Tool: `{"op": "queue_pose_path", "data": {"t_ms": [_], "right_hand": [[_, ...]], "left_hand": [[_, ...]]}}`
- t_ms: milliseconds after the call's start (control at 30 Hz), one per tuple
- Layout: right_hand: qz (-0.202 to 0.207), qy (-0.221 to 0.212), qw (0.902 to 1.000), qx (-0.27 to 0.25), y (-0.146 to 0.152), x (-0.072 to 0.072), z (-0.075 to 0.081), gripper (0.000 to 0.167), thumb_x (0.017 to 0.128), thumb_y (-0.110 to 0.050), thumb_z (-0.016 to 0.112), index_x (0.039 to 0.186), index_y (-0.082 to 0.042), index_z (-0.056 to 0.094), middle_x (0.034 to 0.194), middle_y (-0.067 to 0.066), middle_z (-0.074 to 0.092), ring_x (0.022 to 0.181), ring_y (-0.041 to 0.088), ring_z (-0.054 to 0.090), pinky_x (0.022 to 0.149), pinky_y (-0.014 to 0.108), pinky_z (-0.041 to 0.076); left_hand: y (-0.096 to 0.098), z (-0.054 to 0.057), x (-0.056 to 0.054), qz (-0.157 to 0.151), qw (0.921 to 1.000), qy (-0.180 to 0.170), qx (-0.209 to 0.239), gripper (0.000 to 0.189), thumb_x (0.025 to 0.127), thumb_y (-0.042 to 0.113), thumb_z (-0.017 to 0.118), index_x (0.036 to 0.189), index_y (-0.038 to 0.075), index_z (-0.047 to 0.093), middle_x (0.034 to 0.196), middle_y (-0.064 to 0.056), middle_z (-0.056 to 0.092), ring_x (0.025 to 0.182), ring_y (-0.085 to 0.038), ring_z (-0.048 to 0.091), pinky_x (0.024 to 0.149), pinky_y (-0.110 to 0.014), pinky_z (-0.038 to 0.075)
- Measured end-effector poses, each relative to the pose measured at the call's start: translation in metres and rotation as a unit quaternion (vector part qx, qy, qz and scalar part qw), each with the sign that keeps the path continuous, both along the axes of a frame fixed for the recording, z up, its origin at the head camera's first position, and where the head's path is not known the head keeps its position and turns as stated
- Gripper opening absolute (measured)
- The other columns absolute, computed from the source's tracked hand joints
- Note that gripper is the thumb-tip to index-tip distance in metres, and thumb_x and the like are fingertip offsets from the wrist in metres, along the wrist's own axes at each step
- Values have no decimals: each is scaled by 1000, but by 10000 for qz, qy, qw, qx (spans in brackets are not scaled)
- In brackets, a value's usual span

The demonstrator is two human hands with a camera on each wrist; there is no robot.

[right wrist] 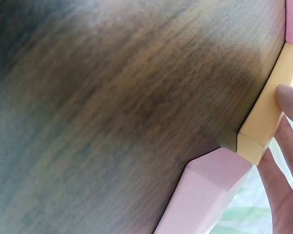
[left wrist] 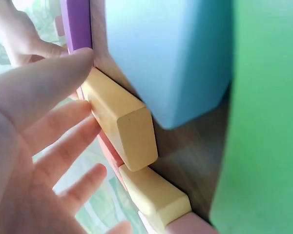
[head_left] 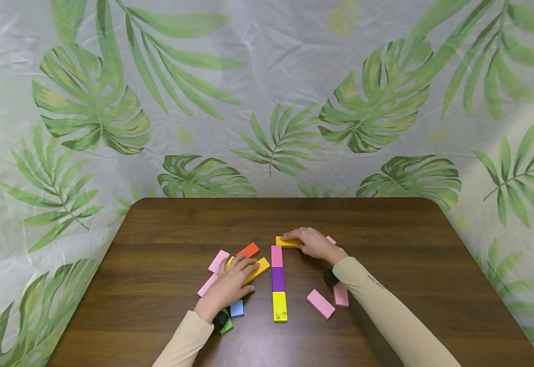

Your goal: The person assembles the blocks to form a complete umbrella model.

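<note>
Orange block [head_left: 284, 242] pinched by the right hand [head_left: 314, 242], lying crosswise at the far end of a straight line of pink block [head_left: 277, 256], purple block [head_left: 278, 279] and dark-flecked yellow block [head_left: 280, 306], second orange block [head_left: 262, 265] slanting left of the line, left hand [head_left: 232, 282] over it

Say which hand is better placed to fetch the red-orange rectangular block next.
Probably the left hand: it lies beside the red-orange rectangular block, while the right hand, farther off, pinches a yellow-orange rectangular block.

A head camera looks forward and down over a table [head_left: 432, 275]. Both wrist cameras peer in close; head and right share the orange block [head_left: 288, 244].
</note>
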State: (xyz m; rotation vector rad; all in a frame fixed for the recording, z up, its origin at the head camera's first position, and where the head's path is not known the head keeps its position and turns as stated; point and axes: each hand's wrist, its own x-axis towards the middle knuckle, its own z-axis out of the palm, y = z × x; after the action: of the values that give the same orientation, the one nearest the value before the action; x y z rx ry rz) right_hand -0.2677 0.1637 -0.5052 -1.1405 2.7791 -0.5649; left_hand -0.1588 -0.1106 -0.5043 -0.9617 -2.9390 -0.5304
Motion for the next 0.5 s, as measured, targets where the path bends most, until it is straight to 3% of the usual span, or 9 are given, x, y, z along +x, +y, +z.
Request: {"op": "queue_pose_path", "data": {"t_ms": [167, 500], "right_hand": [[-27, -42, 10000, 17, -1, 1, 1, 45, 86, 10, 59, 127, -8, 64, 127, 9, 61, 117, 30, 55, 98, 46, 42], [-19, -32, 10000, 24, 0, 1, 1, 45, 86, 9, 59, 127, -9, 64, 127, 9, 61, 117, 30, 55, 98, 47, 41]], "left_hand": [[2, 2, -4, 93, 9998, 124, 156, 54, 79, 13, 78, 130, 9, 59, 126, -8, 56, 120, -27, 48, 94, -51, 35], [9, 3, -11, 63, 9998, -190, -65, 54, 79, 4, 76, 130, 9, 60, 120, -11, 59, 111, -27, 56, 94, -42, 45]]}}
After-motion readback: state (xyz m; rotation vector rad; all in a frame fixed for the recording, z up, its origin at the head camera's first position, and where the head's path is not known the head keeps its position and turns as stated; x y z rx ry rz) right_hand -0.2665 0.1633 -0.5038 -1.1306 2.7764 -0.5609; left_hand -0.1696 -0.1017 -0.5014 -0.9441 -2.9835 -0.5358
